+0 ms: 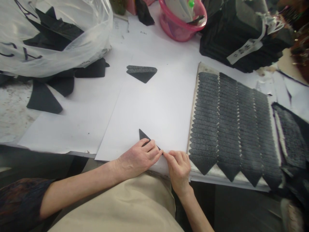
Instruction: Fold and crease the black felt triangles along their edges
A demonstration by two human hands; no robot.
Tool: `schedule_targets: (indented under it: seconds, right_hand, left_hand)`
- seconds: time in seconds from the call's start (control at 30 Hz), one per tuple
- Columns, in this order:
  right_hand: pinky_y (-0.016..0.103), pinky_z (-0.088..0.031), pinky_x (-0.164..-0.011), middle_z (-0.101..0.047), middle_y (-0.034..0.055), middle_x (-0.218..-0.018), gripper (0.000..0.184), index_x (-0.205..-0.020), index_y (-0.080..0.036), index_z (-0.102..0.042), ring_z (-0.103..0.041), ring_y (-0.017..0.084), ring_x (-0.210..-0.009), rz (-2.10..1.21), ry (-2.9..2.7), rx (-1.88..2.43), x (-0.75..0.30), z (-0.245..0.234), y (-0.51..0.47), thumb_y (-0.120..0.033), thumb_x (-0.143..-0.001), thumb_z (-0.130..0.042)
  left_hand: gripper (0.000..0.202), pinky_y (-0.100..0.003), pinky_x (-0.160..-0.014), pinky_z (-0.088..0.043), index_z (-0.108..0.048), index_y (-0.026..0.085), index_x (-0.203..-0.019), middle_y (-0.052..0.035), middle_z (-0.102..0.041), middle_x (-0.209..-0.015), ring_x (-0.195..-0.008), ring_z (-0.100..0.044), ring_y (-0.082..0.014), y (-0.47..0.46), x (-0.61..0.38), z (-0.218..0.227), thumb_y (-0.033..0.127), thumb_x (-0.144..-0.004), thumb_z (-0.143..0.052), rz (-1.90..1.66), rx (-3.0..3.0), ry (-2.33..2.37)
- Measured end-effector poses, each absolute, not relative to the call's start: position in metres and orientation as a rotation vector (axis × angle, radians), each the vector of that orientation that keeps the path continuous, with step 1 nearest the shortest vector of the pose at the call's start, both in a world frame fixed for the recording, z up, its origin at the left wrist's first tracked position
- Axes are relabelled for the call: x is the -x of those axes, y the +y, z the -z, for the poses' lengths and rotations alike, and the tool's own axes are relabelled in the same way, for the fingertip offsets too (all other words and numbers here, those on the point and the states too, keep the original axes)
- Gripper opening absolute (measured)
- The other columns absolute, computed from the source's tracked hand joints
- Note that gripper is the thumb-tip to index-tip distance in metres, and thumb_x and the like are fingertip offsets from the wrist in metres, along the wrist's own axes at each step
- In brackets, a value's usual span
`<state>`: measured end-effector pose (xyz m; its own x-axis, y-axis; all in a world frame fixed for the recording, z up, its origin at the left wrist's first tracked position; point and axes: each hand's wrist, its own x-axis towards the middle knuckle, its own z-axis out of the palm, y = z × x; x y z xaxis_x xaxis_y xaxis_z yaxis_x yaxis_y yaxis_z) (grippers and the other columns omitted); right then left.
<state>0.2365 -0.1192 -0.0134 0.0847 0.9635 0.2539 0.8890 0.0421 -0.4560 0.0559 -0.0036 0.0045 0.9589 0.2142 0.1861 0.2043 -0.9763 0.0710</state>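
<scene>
A black pointed piece (143, 134), leather or fabric by its look, lies at the front edge of the white paper, mostly under my fingers. My left hand (141, 156) is closed on it, fingertips along its upper edge. At the piece's right end, my right hand (179, 167) pinches the tip between thumb and curled fingers, close beside the left fingertips. Farther up the paper lies a similar black piece (145, 76) with a folded, greyish upper edge. To the right, a board (196, 74) carries several columns of overlapping black pointed pieces (205, 122).
A clear plastic bag (96, 38) with black pieces stands at the upper left, with loose black pieces (44, 98) beside it. A pink basket (182, 30) sits at the back. Behind the board is a tied black stack (217, 42). Dark material (292, 135) lies at far right.
</scene>
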Motion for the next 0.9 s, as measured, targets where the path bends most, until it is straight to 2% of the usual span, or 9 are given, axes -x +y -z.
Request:
schedule_targets:
  seconds: [0.23, 0.4, 0.6, 0.9]
  right_hand:
    - [0.034, -0.043, -0.077, -0.063, 0.0041, -0.090, 0.023, -0.107, -0.027, -0.069, -0.053, 0.018, -0.085, -0.223, -1.784, 1.854, -0.239, 0.020, -0.126, -0.013, -0.092, -0.057]
    - [0.034, -0.047, -0.079, -0.063, 0.0040, -0.090, 0.019, -0.103, -0.023, -0.068, -0.054, 0.017, -0.087, -0.340, -1.610, 1.845, -0.237, 0.017, -0.127, -0.013, -0.091, -0.058]
    - [0.034, -0.047, -0.079, -0.063, 0.0033, -0.090, 0.026, -0.105, -0.026, -0.069, -0.054, 0.017, -0.087, -0.266, -1.643, 1.837, -0.235, 0.019, -0.127, -0.008, -0.089, -0.060]
    - [0.041, -0.047, -0.093, -0.063, 0.0045, -0.100, 0.039, -0.121, -0.032, -0.062, -0.054, 0.020, -0.098, -0.251, -1.787, 1.829, -0.238, 0.020, -0.134, -0.007, -0.092, -0.054]
  left_hand:
    - [0.031, -0.043, -0.091, -0.046, -0.055, 0.012, -0.123, -0.0110, -0.063, -0.112, -0.109, -0.056, -0.0263, -0.005, -0.056, -0.005, 0.017, -0.093, -0.050, -0.309, -3.102, 0.311]
    - [0.032, -0.043, -0.090, -0.047, -0.055, 0.012, -0.125, -0.0101, -0.063, -0.110, -0.107, -0.057, -0.0269, -0.005, -0.056, -0.006, 0.017, -0.093, -0.050, -0.320, -3.126, 0.302]
    - [0.031, -0.042, -0.090, -0.047, -0.055, 0.012, -0.124, -0.0107, -0.063, -0.109, -0.108, -0.057, -0.0271, -0.005, -0.056, -0.006, 0.017, -0.093, -0.050, -0.321, -3.103, 0.311]
    - [0.030, -0.042, -0.089, -0.048, -0.057, 0.013, -0.121, -0.0109, -0.064, -0.108, -0.108, -0.057, -0.0269, -0.005, -0.056, -0.007, 0.018, -0.093, -0.051, -0.328, -3.094, 0.324]
